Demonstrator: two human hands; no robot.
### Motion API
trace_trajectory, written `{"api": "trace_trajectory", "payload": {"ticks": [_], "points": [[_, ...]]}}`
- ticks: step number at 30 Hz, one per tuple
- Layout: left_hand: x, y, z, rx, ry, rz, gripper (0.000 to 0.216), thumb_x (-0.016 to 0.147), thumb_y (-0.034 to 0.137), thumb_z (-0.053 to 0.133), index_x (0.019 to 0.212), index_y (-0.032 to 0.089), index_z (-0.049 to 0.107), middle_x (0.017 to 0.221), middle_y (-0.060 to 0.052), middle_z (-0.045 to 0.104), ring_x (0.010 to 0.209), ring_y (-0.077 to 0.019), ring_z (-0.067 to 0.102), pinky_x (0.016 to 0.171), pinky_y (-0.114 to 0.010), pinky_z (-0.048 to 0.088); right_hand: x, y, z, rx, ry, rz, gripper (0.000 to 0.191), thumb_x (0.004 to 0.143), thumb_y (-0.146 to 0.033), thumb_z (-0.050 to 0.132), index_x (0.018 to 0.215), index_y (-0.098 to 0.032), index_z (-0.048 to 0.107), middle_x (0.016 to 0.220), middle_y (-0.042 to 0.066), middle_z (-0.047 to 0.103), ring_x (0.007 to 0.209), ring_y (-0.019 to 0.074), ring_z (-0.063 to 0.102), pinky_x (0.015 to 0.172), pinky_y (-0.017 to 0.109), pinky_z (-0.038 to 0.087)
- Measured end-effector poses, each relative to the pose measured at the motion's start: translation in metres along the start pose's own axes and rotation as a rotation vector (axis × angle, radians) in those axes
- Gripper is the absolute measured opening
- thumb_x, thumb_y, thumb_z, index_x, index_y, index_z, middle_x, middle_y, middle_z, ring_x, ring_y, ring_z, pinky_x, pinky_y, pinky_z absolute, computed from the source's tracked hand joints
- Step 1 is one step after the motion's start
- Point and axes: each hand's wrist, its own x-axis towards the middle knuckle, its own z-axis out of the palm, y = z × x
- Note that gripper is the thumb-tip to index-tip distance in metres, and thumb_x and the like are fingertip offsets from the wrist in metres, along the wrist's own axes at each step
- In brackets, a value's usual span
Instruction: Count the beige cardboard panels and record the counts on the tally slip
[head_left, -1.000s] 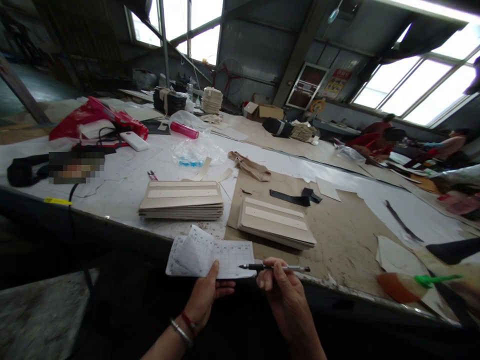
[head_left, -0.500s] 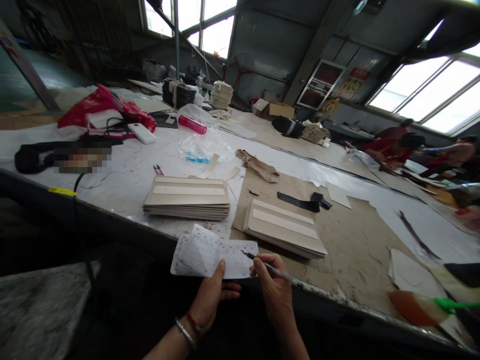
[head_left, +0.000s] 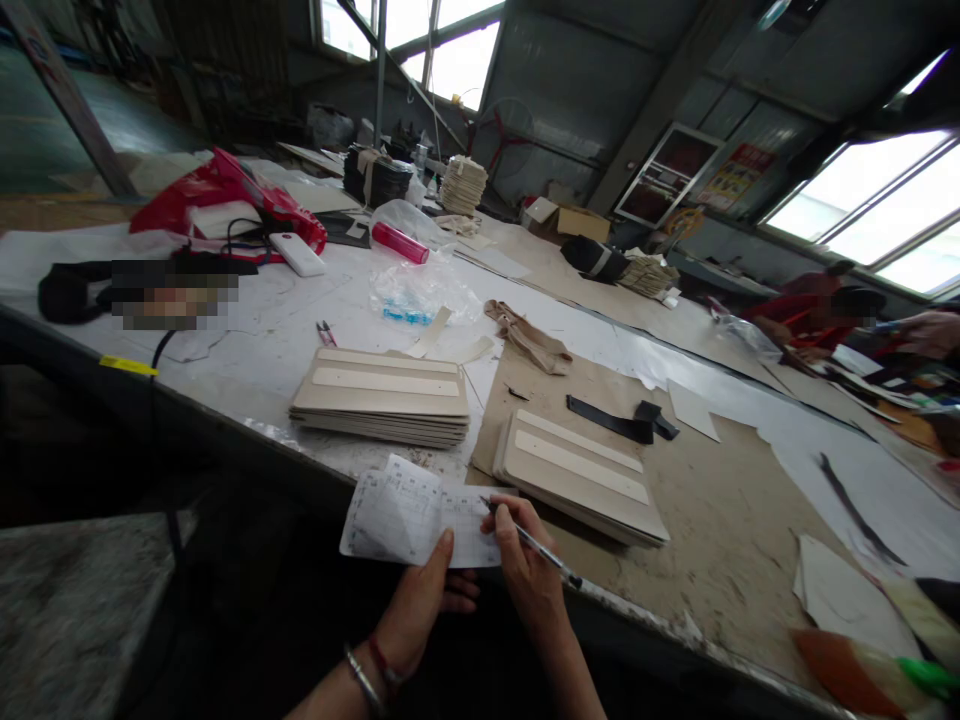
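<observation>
well, i see the left hand (head_left: 415,610) pinching a gridded paper booklet (head_left: 412,512) beneath its thumb, the right hand (head_left: 531,575) pinching a clear-barrelled pen (head_left: 551,557) over that booklet, beige panel stacks (head_left: 379,396) just beyond both hands

On the worktable (head_left: 225,372) behind the booklet (head_left: 409,505) lie a left panel stack (head_left: 379,402) and, before a strap (head_left: 611,418), a right stack (head_left: 581,478).
</observation>
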Motion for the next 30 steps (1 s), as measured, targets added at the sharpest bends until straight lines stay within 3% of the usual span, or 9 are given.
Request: {"api": "trace_trajectory", "payload": {"ticks": [5,9,15,30], "points": [[0.002,-0.003,-0.001,0.000,0.000,0.002,0.046,0.092,0.041,0.038,0.096,0.000,0.059,0.078,-0.011,0.058,0.066,-0.0155,0.058,0.057,-0.023,0.050,0.006,0.012,0.005,-0.090,-0.027,-0.055,0.019,0.086,-0.036,0.048,0.078,-0.020,0.053,0.065,-0.001,0.055,0.058,0.0128,0.053,0.055,0.023,0.040],[0.003,-0.005,-0.005,-0.007,-0.009,0.028,0.047,0.090,0.046,0.043,0.099,0.002,0.058,0.079,-0.011,0.058,0.067,-0.0166,0.059,0.058,-0.025,0.051,0.007,0.022,0.009,-0.101,0.041,-0.077,0.019,0.086,-0.032,0.044,0.072,-0.020,0.048,0.060,-0.003,0.049,0.055,0.0115,0.048,0.054,0.023,0.038],[0.003,-0.005,-0.014,-0.011,-0.005,0.113,0.051,0.081,0.051,0.055,0.102,0.005,0.056,0.080,-0.010,0.059,0.070,-0.0185,0.059,0.061,-0.027,0.052,0.007,0.027,0.012,-0.108,0.066,-0.145,0.017,0.086,-0.028,0.043,0.071,-0.020,0.046,0.061,-0.004,0.047,0.055,0.0110,0.046,0.056,0.022,0.038],[0.007,-0.007,-0.013,-0.005,-0.001,0.153,0.050,0.079,0.051,0.056,0.102,0.007,0.054,0.080,-0.009,0.059,0.067,-0.0170,0.058,0.058,-0.026,0.052,0.009,0.026,0.013,-0.191,0.064,-0.204,0.016,0.086,-0.025,0.043,0.072,-0.020,0.046,0.060,-0.004,0.047,0.054,0.0105,0.047,0.054,0.022,0.036]]}}
